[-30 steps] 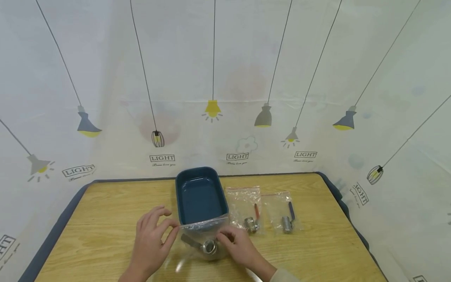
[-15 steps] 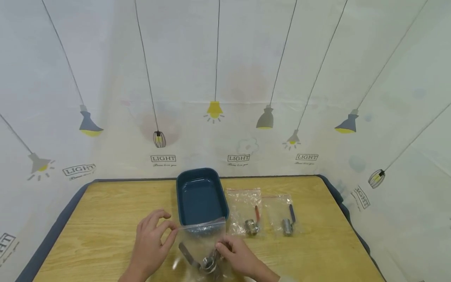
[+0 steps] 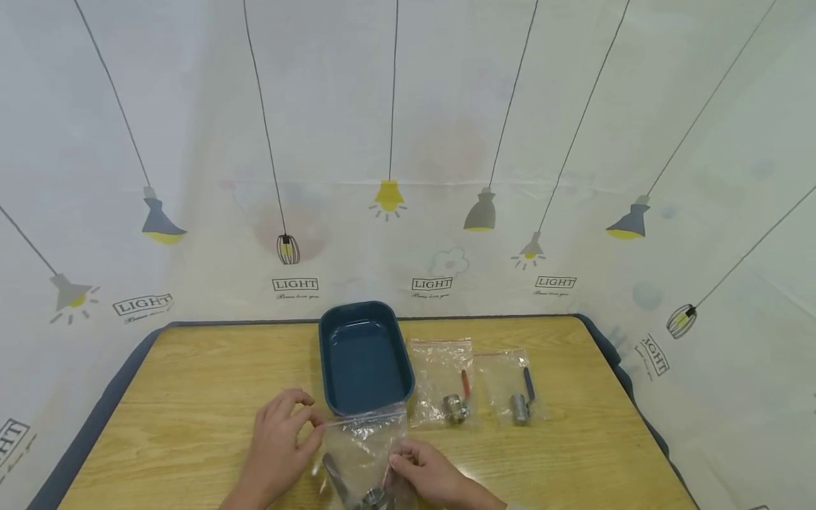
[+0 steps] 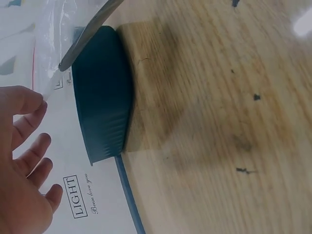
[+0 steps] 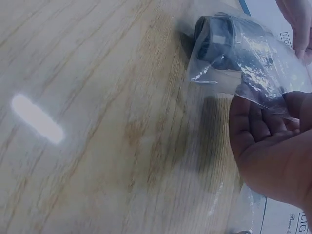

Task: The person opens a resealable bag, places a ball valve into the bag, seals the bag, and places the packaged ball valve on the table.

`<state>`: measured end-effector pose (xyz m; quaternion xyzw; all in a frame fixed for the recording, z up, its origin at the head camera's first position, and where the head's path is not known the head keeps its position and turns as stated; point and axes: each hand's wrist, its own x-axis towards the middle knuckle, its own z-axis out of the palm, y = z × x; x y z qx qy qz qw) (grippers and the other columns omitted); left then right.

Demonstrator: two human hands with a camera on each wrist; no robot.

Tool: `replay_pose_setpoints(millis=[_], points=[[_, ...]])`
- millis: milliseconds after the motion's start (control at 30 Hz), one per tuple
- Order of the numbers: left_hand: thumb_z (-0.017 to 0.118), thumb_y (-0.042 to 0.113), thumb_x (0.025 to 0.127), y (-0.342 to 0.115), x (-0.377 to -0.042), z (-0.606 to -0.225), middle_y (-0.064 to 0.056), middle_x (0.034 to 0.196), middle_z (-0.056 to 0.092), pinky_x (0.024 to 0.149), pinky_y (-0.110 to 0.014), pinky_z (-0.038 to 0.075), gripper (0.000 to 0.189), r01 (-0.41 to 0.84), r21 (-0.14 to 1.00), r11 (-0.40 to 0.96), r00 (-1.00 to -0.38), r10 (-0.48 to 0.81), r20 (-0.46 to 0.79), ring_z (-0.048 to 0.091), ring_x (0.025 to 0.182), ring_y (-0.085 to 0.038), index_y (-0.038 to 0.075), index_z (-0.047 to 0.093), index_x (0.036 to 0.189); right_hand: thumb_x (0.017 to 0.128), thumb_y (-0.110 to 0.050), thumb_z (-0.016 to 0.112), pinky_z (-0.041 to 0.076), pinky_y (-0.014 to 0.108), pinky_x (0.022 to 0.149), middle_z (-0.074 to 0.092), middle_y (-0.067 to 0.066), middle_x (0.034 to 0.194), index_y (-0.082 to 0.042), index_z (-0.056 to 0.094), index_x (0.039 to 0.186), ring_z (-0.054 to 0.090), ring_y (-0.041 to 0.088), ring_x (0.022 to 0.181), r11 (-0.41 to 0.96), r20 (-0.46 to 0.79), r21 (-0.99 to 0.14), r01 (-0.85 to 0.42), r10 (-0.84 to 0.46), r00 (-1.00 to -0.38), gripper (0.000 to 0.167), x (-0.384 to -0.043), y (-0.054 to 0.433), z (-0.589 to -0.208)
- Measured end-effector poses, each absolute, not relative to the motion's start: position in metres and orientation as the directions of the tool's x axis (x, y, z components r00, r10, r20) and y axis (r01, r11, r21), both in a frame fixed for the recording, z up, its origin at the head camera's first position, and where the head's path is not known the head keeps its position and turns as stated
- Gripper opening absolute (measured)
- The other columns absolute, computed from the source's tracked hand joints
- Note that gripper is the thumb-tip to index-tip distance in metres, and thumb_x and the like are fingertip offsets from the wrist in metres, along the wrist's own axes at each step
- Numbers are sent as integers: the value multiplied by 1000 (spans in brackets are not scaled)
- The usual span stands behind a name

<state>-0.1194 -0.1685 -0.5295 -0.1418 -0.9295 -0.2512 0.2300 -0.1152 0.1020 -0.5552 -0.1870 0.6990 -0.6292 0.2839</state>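
A clear zip bag [image 3: 363, 446] hangs between my hands, with a metal ball valve [image 3: 373, 498] inside it. The valve's grey lever [image 3: 336, 476] points up and to the left; its body sits low, partly cut off by the head view's bottom edge. With thumb and index finger, my left hand [image 3: 275, 448] pinches the bag's upper left corner; its other fingers are loosely bent. My right hand [image 3: 435, 473] pinches the bag's right side. In the right wrist view the valve body [image 5: 222, 41] shows through the plastic, held above the table, beyond my right fingers.
A dark blue tray [image 3: 408, 382] stands just beyond the bag. To its right lie two more zip bags, one with a red-handled ball valve [image 3: 455, 409], one with a blue-handled ball valve [image 3: 520, 409]. A printed curtain [image 3: 357, 234] hangs behind the wooden table [image 3: 178, 418].
The bag has come down and nearer to me, off the tray's front edge. Inside it, the valve has sunk lower and its lever has swung steeper. Both hands have shifted slightly down.
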Motion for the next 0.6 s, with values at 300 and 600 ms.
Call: replay_pose_setpoints(millis=[300, 600], points=[[78, 15, 77, -168, -119, -534, -8, 116, 62, 95, -60, 38, 16, 323, 405, 856, -882, 116, 457, 50, 124, -33, 20, 67, 87, 99, -11, 51, 45, 17, 54, 67, 31, 80, 10, 59, 91, 56, 5, 58, 239, -243, -961, 139, -488, -839, 23, -112, 96, -556], [79, 9, 76, -173, -118, -533, -9, 115, 61, 95, -59, 36, 20, 309, 413, 857, -873, 83, 481, 50, 123, -35, 17, 67, 90, 95, -12, 57, 42, 18, 49, 67, 10, 69, 5, 66, 84, 53, 6, 53, 365, -298, -920, 145, -409, -863, 22, -109, 95, -554]])
